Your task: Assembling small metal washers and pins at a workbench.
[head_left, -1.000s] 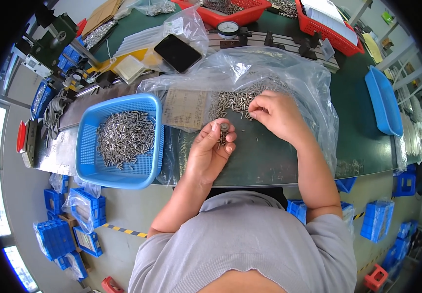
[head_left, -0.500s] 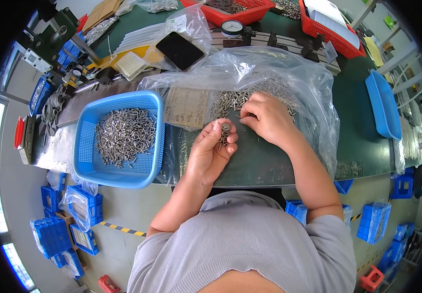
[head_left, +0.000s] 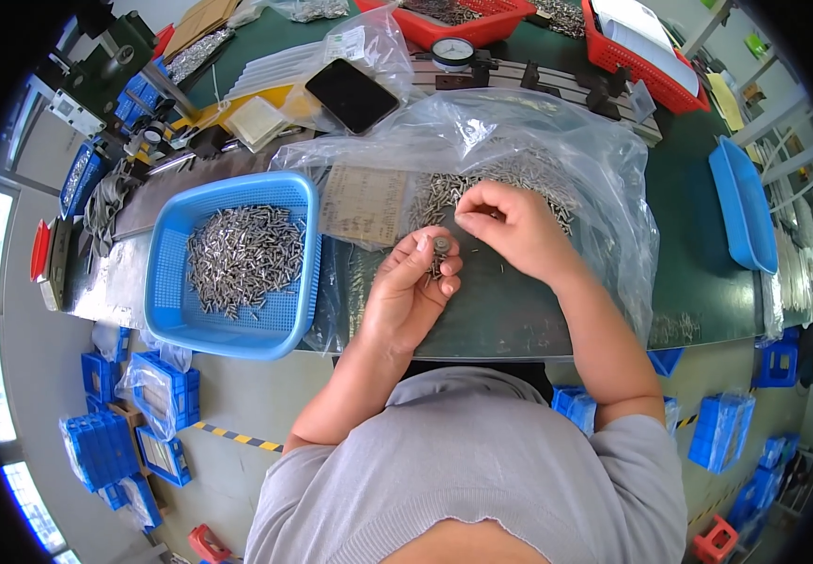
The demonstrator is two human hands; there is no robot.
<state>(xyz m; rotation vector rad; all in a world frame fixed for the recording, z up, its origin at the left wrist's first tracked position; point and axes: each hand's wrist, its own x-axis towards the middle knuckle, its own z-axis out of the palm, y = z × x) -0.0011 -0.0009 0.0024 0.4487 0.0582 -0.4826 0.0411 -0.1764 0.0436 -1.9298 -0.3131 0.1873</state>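
My left hand (head_left: pixel 412 282) is closed round a small round metal piece (head_left: pixel 441 244), with several small metal pins (head_left: pixel 435 268) under it in the fingers. To its right, my right hand (head_left: pixel 516 227) is closed in a pinch over the near edge of a loose heap of metal pins (head_left: pixel 443 191); whether a pin sits between the fingertips is too small to tell. The heap spreads out of a clear plastic bag (head_left: pixel 613 197) on the green table (head_left: pixel 519 324). A blue basket (head_left: pixel 310 273) of similar pins (head_left: pixel 242 254) stands left of my left hand.
A brown written card (head_left: pixel 364 202) lies under the bag's plastic. Behind are a black phone (head_left: pixel 352 96), a metal rail with a dial gauge (head_left: pixel 451 53) and red baskets (head_left: pixel 599 61). A blue tray (head_left: pixel 743 207) lies at the right edge. Blue crates (head_left: pixel 101 451) stand on the floor.
My right hand has shifted slightly, its pinched fingertips now a little further left and up. My left hand stays nearly in place with the round piece. The whole view has moved slightly.
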